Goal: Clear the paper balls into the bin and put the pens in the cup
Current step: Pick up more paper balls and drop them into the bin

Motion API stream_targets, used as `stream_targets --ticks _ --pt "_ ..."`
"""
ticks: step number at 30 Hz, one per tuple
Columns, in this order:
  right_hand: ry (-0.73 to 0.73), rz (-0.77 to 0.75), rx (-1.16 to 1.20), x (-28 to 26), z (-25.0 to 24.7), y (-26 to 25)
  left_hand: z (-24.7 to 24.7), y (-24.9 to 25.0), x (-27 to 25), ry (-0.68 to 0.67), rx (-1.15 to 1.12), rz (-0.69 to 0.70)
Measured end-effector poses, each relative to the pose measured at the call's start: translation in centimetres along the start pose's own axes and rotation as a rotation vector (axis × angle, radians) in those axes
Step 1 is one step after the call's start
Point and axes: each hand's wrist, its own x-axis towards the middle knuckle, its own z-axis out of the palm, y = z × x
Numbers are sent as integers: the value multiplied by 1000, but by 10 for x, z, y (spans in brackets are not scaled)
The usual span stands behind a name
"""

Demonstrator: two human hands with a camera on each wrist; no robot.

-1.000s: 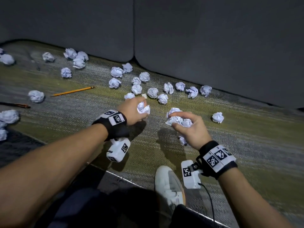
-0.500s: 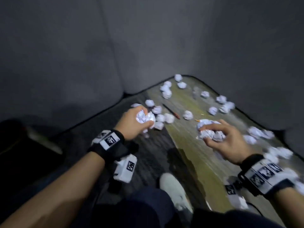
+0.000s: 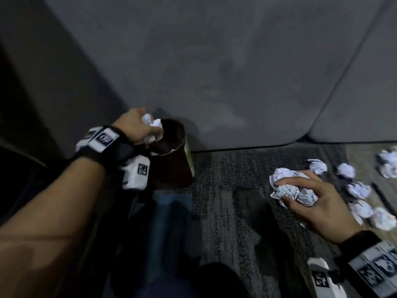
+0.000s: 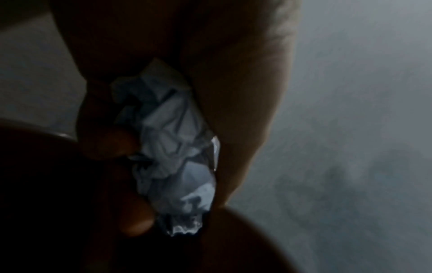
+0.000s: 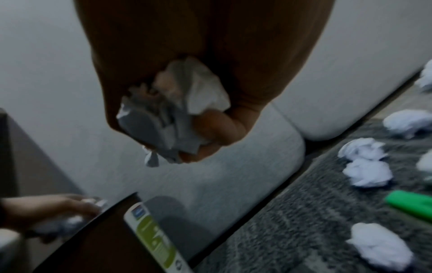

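Note:
A dark brown bin (image 3: 171, 166) with a green-and-white label (image 5: 154, 234) stands on the carpet by the grey sofa. My left hand (image 3: 139, 127) grips a bunch of crumpled white paper balls (image 3: 153, 125) right over the bin's rim; the wrist view shows the paper (image 4: 173, 157) squeezed between fingers and thumb. My right hand (image 3: 309, 196) holds several paper balls (image 3: 287, 186) over the carpet, well to the right of the bin, fingers curled round the paper (image 5: 173, 112). Loose paper balls (image 3: 361, 190) lie at the far right. A green pen (image 5: 411, 205) lies among them.
The grey sofa front (image 3: 214, 72) rises just behind the bin. A dark thin pen or pencil (image 3: 382, 196) lies by the loose balls. My legs and a white shoe fill the bottom of the head view. Some white paper shows inside the bin (image 3: 169, 150).
The view has swung left from the littered rug to the bin. My left hand has carried its paper balls up to the bin's rim; my right hand trails behind, still holding its bunch.

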Motion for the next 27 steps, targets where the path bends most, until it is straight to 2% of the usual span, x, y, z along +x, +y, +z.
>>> stream_targets --ticks 3,5,8,10,12,14,15,16,17,19,20,21,22,23,27 --pt "-56 -33 17 17 13 -10 14 -22 29 -177 161 -39" --pt "-80 -40 18 19 17 -14 23 -29 41 -195 147 -70" --pt "-106 -7 32 23 20 -20 25 -31 32 -151 78 -115" --pt "-110 -9 34 26 20 -23 19 -27 17 -88 159 -105" --pt "-115 -12 51 30 20 -27 15 -13 -7 92 177 -65" --pt "-100 -40 51 35 21 -35 23 18 -34 269 -48 143" --pt "-84 -68 36 38 21 -41 35 40 -47 251 -294 231" --pt "-65 -103 19 41 22 -47 50 62 -58 121 -592 237" --pt "-46 -142 5 45 24 -55 68 81 -67 -121 -877 152" --pt "-28 -215 -44 50 26 -69 100 109 -83 -800 -1253 -79" --pt "-37 -244 -92 50 26 -75 114 116 -86 -1118 -1381 -124" --pt "-64 -264 -159 50 26 -79 124 119 -89 -1347 -1505 -114" --pt "-103 -273 -243 49 25 -82 130 120 -91 -1472 -1611 -85" --pt "-151 -275 -332 47 23 -84 134 122 -92 -1511 -1691 -75" --pt "-296 -277 -637 41 18 -84 144 129 -94 -1446 -1790 -137"
